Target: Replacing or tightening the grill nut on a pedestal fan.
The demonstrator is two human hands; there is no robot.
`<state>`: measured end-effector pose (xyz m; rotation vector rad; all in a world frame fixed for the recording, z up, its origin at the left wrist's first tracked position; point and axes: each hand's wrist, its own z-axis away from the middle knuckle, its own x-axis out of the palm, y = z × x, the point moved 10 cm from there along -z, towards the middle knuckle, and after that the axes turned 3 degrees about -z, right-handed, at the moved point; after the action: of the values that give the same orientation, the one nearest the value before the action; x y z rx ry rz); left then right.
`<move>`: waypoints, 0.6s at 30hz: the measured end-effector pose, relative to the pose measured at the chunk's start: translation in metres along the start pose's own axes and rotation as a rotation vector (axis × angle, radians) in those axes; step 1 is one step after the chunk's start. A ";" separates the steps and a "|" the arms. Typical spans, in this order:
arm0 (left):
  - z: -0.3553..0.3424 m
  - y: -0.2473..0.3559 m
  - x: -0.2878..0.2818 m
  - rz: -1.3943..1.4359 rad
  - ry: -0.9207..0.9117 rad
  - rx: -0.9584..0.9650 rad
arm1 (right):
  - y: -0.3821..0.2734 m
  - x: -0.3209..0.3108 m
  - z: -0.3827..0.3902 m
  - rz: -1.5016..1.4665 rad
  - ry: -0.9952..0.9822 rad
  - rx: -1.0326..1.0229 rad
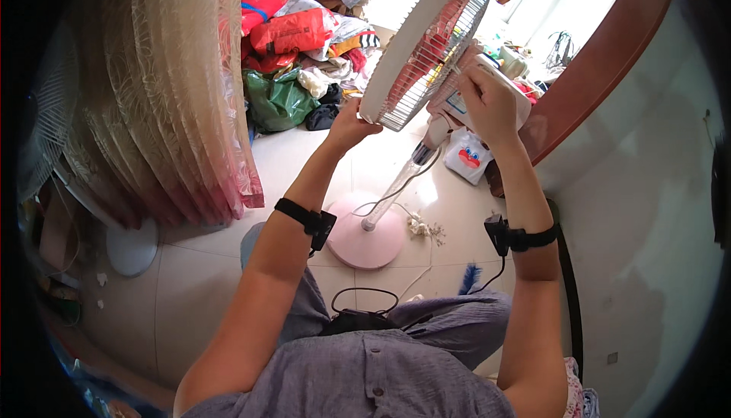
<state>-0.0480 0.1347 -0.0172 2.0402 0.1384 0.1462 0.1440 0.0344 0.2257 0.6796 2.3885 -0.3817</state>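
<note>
A pink and white pedestal fan (438, 56) stands before me, its round head tilted and turned to the left. My left hand (352, 127) is closed on the lower left rim of the head, thumb along the edge and fingers partly hidden behind it. On the other side, my right hand (489, 104) has curled fingers gripping the back of the fan by the wire guard; its fingertips are partly hidden. Below the head, a pale pole (397, 188) runs down to a round pink base (367, 235) on the floor. A dark cord hangs in a curve beside the pole.
A lace curtain (167, 98) hangs at the left, with another fan's white base (132, 247) beneath it. Red bags (293, 31), a green bag (280, 100) and clothes are piled behind. A white bag (466, 156) lies beyond the pole. At the right is a wall (640, 250).
</note>
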 end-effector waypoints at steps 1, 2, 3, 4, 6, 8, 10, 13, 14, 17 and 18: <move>0.001 0.004 0.001 -0.022 -0.005 -0.014 | 0.006 -0.004 0.002 0.004 0.005 0.005; 0.001 0.007 0.003 -0.044 -0.011 -0.027 | 0.013 -0.008 0.005 0.047 0.010 0.034; 0.002 0.010 0.003 -0.051 -0.020 -0.025 | 0.015 -0.011 0.006 0.085 0.018 0.065; 0.002 0.014 0.004 -0.043 -0.025 -0.013 | 0.015 -0.014 0.004 0.084 0.027 0.074; 0.005 0.022 0.003 -0.049 -0.039 -0.001 | 0.009 -0.031 -0.007 -0.087 0.149 0.075; 0.007 0.025 0.004 0.051 -0.050 -0.020 | 0.005 -0.029 -0.018 -0.146 0.151 0.105; 0.004 0.028 0.008 0.052 -0.089 -0.013 | -0.002 -0.021 -0.029 -0.098 0.112 0.016; 0.005 0.027 0.013 0.088 -0.118 -0.041 | 0.013 -0.014 -0.022 -0.036 0.090 0.057; 0.007 0.023 0.013 0.125 -0.110 -0.080 | 0.028 -0.008 -0.016 0.017 0.052 0.116; 0.008 0.030 0.016 0.083 -0.130 -0.035 | 0.053 -0.003 -0.001 0.071 0.016 0.085; 0.008 0.031 0.015 0.071 -0.127 -0.001 | 0.055 -0.001 0.003 0.036 0.000 0.125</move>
<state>-0.0303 0.1157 0.0078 2.0476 -0.0128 0.0605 0.1767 0.0784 0.2177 0.7782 2.3639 -0.5183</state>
